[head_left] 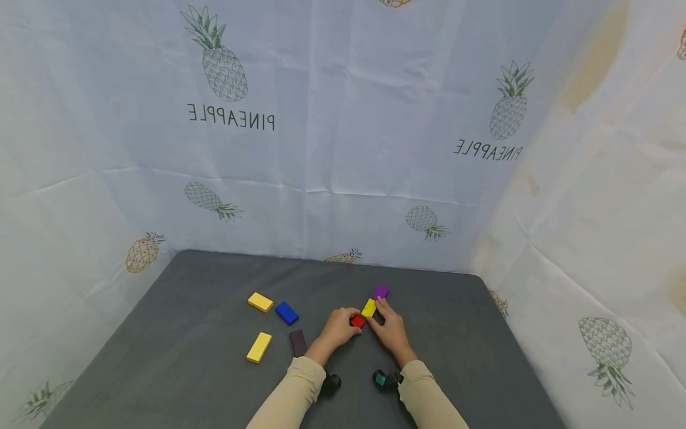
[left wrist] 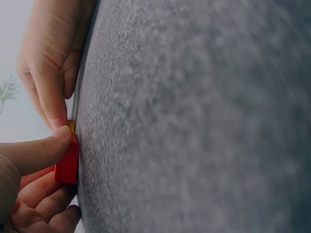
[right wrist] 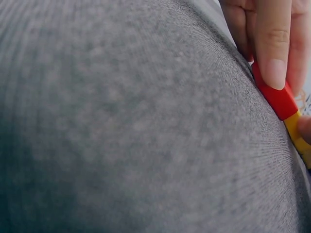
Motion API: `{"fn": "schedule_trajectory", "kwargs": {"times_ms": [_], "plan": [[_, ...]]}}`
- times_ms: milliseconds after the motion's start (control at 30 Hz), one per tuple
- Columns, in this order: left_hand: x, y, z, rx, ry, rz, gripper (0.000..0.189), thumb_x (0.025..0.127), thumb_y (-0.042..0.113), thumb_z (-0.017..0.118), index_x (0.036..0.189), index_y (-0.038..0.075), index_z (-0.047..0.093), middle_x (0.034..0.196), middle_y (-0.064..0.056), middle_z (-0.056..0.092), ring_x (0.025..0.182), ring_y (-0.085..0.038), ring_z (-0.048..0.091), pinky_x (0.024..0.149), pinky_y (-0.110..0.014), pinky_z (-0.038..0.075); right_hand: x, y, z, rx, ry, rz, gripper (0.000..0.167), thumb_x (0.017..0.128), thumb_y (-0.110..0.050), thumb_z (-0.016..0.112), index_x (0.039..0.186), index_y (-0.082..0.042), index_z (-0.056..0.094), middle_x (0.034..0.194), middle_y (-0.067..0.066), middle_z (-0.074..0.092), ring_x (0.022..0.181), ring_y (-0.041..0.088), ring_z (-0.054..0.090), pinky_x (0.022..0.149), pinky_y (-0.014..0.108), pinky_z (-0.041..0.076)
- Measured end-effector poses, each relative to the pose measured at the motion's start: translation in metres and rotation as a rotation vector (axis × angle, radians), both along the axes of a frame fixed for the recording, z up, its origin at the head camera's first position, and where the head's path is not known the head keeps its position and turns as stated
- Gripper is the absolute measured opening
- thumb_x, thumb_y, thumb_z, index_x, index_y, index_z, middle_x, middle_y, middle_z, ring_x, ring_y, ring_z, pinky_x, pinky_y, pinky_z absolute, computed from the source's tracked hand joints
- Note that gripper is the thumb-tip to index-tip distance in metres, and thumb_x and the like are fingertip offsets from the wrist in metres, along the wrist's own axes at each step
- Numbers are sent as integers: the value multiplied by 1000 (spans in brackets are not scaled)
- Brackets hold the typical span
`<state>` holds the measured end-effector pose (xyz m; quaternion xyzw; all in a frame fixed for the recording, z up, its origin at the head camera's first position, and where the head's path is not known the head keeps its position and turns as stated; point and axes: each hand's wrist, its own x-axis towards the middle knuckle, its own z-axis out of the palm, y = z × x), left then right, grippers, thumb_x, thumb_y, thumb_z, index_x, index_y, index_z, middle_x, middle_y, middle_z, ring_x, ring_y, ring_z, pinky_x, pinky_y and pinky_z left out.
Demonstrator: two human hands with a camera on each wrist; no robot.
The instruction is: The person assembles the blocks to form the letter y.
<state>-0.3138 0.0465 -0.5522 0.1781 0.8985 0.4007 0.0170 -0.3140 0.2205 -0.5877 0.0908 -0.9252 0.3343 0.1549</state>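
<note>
The left hand has its thumb and forefinger clamped on a smooth, bright red rectangular block, which lies on a dark grey, cloth-covered counter in front of the person. The right hand has its thumb and forefinger set about a bright yellow rectangular block, the fingers closed on it, with the forefinger reaching to its far end. The red block meets the yellow one end to end, and their long axes share one line, slanting away from the person and to the right. At the yellow block's far end lies a purple rectangular block, its long axis carrying on in much the same direction; whether those two touch is too small to tell.

Well to the left of the hands, a pale yellow rectangular block points away and leftward, and just beside it a deep blue rectangular block slants the same way. Nearer the person, a second pale yellow block points away and rightward. Between that and the left wrist, a dark brownish-purple rectangular block points nearly straight away, its near end close to the beige sleeve
</note>
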Motion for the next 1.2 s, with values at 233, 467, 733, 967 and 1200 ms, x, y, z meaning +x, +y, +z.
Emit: {"fn": "schedule_trajectory", "kwargs": {"times_ms": [233, 467, 733, 967, 1200], "plan": [[1, 5, -2, -26, 30, 1, 43, 78, 14, 78, 117, 0, 66, 112, -13, 67, 97, -27, 62, 82, -41, 51, 1, 0, 1, -43, 21, 19, 56, 89, -25, 65, 133, 5, 50, 142, 16, 47, 133, 32, 42, 106, 50, 37], [2, 10, -1, -28, 39, 19, 43, 77, 14, 78, 116, -1, 66, 109, -14, 69, 94, -27, 63, 80, -40, 52, 1, 3, -1, -34, 37, 34, 58, 90, -24, 64, 135, 7, 47, 144, 19, 43, 134, 37, 39, 105, 53, 36], [0, 14, -4, -27, 19, 57, 58, 77, 18, 79, 126, -4, 57, 117, -20, 64, 106, -36, 61, 92, -48, 49, -2, 1, 0, 24, -42, 26, 69, 89, -32, 63, 141, 7, 39, 150, 21, 34, 139, 39, 29, 109, 56, 31], [0, 13, -3, -9, 32, 41, 56, 76, 17, 79, 123, -5, 58, 117, -20, 64, 105, -35, 61, 92, -47, 49, -2, -2, 1, 16, -84, 31, 68, 90, -32, 62, 142, 4, 38, 151, 18, 33, 141, 35, 28, 111, 54, 29], [-3, 7, 0, 11, -13, -51, 65, 78, 20, 78, 130, -8, 51, 123, -21, 61, 114, -37, 57, 96, -48, 46, -2, 1, 2, 10, -86, 15, 68, 89, -33, 63, 141, 4, 41, 150, 18, 35, 140, 36, 30, 110, 55, 30]]}}
